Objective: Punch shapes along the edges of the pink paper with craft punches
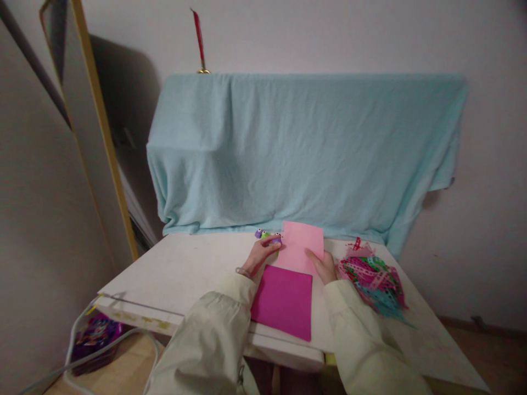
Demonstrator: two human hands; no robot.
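Note:
My right hand (pixel 324 265) grips the lower right edge of a light pink sheet (pixel 302 244), thumb on top. The sheet is tilted up off the table at the back. My left hand (pixel 261 255) is at the sheet's left edge, its thumb and fingers closed around a small purple figure (pixel 277 238) with googly eyes. Just behind that hand sit a green figure (pixel 264 234) and another purple figure (pixel 258 233), both small with eyes. A magenta square sheet (pixel 283 302) lies flat between my forearms, near the table's front edge.
A pile of patterned ribbons (pixel 374 277) lies on the white table (pixel 164 274) at right. Light blue cloth (pixel 308 148) drapes over something behind. A wood-framed mirror (pixel 101 120) leans at left. Below it are a white cable (pixel 69 351) and a purple package (pixel 96 334).

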